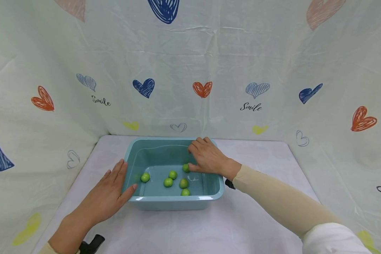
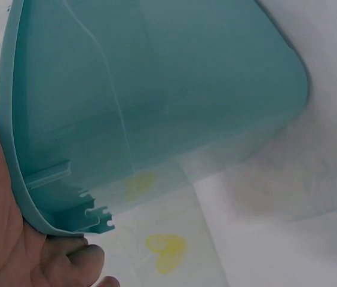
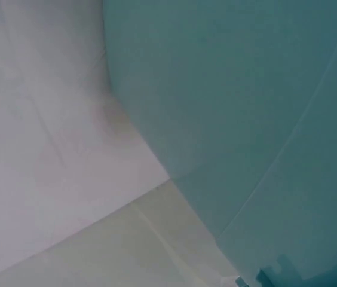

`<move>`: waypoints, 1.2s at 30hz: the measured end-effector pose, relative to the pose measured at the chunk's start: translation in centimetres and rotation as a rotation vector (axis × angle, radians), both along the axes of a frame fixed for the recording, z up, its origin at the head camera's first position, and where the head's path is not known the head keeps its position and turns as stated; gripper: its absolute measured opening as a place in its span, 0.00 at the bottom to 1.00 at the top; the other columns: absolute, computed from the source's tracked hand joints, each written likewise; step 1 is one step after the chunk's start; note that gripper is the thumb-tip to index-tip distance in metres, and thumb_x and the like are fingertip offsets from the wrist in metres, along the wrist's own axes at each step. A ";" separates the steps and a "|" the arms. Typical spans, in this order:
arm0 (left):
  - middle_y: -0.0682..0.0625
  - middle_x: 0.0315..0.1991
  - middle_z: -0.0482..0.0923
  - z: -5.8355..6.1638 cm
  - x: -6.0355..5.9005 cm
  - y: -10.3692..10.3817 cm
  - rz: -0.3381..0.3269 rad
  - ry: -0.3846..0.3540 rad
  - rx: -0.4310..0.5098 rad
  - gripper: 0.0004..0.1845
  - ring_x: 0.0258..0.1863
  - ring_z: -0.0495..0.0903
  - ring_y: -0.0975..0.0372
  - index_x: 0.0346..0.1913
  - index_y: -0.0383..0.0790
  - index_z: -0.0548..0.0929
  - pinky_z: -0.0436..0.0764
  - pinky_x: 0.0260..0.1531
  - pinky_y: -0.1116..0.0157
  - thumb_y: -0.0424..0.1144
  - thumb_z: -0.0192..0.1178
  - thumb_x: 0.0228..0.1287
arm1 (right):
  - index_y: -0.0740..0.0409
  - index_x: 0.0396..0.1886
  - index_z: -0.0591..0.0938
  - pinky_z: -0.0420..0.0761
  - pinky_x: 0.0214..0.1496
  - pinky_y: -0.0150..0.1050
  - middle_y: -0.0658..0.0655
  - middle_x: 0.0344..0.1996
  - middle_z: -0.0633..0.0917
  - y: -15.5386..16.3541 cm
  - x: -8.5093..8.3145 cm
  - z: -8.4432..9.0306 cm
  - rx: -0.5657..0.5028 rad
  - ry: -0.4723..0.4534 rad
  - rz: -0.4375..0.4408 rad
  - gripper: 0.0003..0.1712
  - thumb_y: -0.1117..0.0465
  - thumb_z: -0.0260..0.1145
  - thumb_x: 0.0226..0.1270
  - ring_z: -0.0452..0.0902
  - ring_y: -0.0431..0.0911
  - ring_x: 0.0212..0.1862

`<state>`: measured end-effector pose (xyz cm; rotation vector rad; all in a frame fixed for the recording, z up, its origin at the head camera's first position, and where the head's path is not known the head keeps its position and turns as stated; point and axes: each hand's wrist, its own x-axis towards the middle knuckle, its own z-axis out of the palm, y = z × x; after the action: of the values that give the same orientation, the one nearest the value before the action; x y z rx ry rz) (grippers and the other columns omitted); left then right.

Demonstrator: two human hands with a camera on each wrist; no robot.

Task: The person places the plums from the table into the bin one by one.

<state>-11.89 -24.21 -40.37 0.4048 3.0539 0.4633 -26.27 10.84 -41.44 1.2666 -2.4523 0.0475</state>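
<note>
— Where are the hands?

— The left hand (image 1: 106,195) lies flat, fingers straight, against the left wall of the teal tub (image 1: 177,203), which sits mid-bench (image 1: 241,225). The right hand (image 1: 207,157) reaches in over the far right rim, fingers curled at one green fruit (image 1: 186,168) (whether it's truly pinched, I cannot tell).

— And the risk?

— Five more fruits (image 1: 168,182) float in water. I'd judge a hard push from the left could slosh water over the rim, or the wet fruit could slip.

The word "Smile" stood in dark script on the heart-printed backdrop cloth (image 1: 190,70), left and right of centre; a cut-off third showed at far right.
</note>
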 end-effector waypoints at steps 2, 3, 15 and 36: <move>0.29 0.84 0.47 0.0 0.0 0.0 -0.003 0.007 -0.001 0.49 0.82 0.55 0.36 0.83 0.25 0.50 0.58 0.77 0.34 0.61 0.52 0.81 | 0.55 0.46 0.82 0.71 0.45 0.44 0.52 0.39 0.83 0.0 0.0 0.0 0.002 0.012 -0.007 0.21 0.45 0.70 0.66 0.74 0.48 0.42; 0.29 0.84 0.47 -0.1 0.0 0.0 -0.005 0.011 -0.002 0.49 0.81 0.55 0.36 0.83 0.25 0.50 0.59 0.76 0.34 0.61 0.51 0.81 | 0.55 0.46 0.82 0.72 0.45 0.44 0.52 0.40 0.83 0.0 0.0 -0.1 0.003 0.027 -0.015 0.20 0.45 0.70 0.66 0.74 0.49 0.42; 0.28 0.84 0.48 -0.2 -0.1 0.2 -0.014 0.013 -0.005 0.49 0.82 0.55 0.36 0.82 0.24 0.50 0.58 0.77 0.34 0.62 0.51 0.81 | 0.59 0.40 0.81 0.78 0.48 0.50 0.57 0.37 0.84 1.3 2.2 0.1 -0.099 0.181 -0.211 0.12 0.56 0.68 0.63 0.78 0.54 0.43; 0.28 0.83 0.50 0.1 0.3 1.2 0.000 0.036 -0.012 0.48 0.82 0.53 0.36 0.81 0.22 0.52 0.58 0.77 0.35 0.61 0.51 0.81 | 0.70 0.79 0.66 0.50 0.82 0.71 0.68 0.81 0.63 6.5 12.0 -0.5 -0.084 -0.184 -0.470 0.49 0.35 0.58 0.79 0.53 0.61 0.84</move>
<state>-11.63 -22.98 -40.32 0.4178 3.0894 0.4430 -14.24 17.30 -41.94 0.6512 -2.8097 0.1447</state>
